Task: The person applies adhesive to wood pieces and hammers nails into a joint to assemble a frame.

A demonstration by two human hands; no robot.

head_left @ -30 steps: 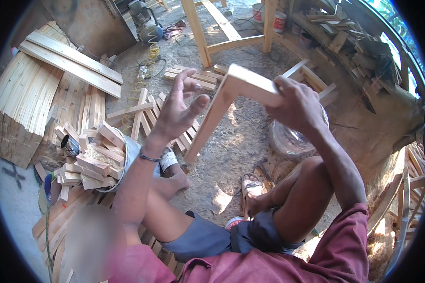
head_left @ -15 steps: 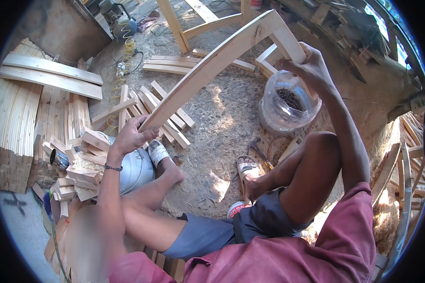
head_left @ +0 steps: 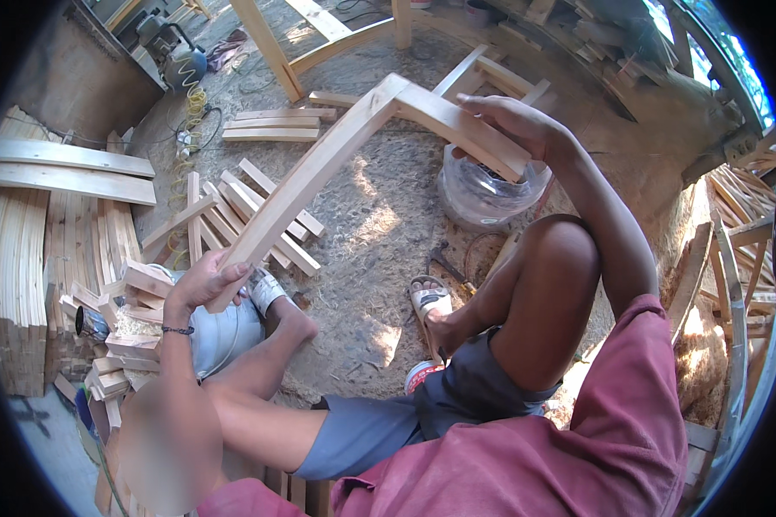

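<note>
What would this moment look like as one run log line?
L-shaped wooden piece: held up | left hand: gripping longer side's near end | right hand: at shorter side, grip unclear | hammer: on floor

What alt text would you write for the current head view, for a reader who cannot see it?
An L-shaped wooden piece is held up: the person's left hand grips the end of its long side, and the right hand is at its short side. Beyond, wooden strips, a clear plastic container and a hammer are on the ground.
</note>
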